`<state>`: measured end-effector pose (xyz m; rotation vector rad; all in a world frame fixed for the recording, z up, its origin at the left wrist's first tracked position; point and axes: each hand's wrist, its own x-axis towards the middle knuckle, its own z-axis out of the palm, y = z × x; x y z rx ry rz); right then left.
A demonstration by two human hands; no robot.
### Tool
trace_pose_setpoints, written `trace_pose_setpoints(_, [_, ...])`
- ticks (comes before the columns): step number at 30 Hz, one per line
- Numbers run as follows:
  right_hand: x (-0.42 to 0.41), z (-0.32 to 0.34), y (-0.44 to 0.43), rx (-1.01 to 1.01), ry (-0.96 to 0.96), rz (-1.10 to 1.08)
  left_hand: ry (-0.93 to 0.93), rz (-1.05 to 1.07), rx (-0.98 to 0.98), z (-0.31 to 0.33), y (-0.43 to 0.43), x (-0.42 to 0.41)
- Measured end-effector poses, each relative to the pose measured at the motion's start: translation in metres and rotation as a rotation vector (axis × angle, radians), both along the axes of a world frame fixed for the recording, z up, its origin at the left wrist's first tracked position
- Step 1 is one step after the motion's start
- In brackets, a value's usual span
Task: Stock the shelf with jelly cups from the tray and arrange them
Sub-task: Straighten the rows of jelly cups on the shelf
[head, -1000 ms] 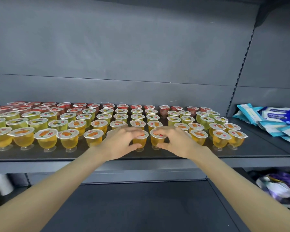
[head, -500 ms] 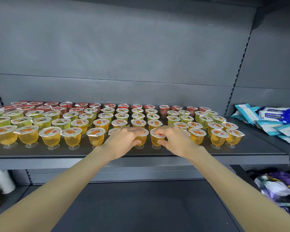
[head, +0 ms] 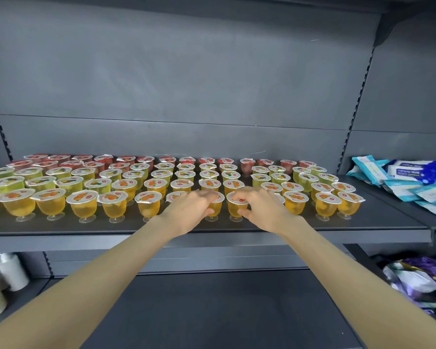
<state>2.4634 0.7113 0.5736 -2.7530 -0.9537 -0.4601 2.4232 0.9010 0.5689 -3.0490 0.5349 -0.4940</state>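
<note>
The left hand and right hand each clamp a grip round one of two adjacent jelly cups in the front row of the shelf; these look light, thin-walled and tippy, best held at the bowl.

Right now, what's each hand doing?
Left hand: grips a front-row orange cup.
Right hand: grips the neighbouring orange cup.

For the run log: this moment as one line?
phase: arranging | left hand: holds orange jelly cup | right hand: holds adjacent orange cup
</note>
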Motion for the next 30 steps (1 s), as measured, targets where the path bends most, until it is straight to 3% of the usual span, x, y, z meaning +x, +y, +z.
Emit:
trace_pose_setpoints(9, [-0.006, 0.005, 0.003, -0.036, 0.091, -0.025, 0.045, -0.004, 0.089, 0.010, -0.001, 0.004])
trace_pose_setpoints(19, [0.000, 0.032, -0.013, -0.025, 0.125, -0.075, 0.102, -0.054, -0.016, 0.043, -0.008, 0.005])
trace_pose_setpoints(30, [0.071, 0.079, -0.069, 0.021, 0.036, -0.160, -0.033, -0.038, -0.140, 0.085, -0.051, 0.076])
